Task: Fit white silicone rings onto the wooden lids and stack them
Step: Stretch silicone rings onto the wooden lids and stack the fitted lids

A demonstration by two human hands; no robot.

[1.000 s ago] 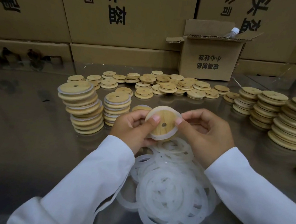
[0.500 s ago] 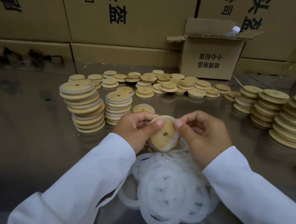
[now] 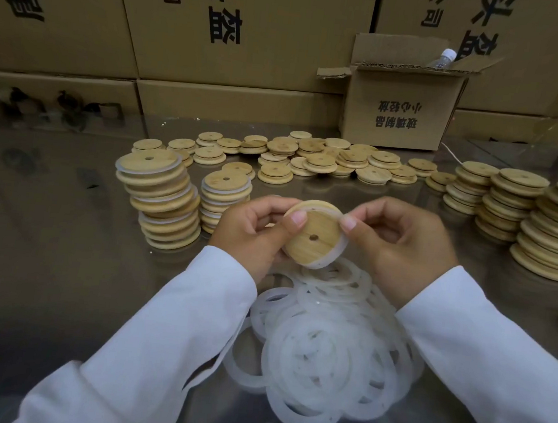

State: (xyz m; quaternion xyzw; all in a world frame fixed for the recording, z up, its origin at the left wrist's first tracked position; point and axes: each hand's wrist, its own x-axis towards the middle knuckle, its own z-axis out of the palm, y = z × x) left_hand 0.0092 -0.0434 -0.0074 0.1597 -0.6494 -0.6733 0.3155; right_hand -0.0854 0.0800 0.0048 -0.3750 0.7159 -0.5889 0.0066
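Many lids left
Left hand and right hand pinch one lid, its ring seemingly partly on; two ringed stacks stand done, bare lids and loose rings wait.

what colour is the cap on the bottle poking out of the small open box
White cap, on a clear bottle; the head view shows it best.

We see through one wide-angle camera on the head, facing forward and down over the surface. The left hand and right hand sit near, mid-frame; the cardboard boxes stand far behind.
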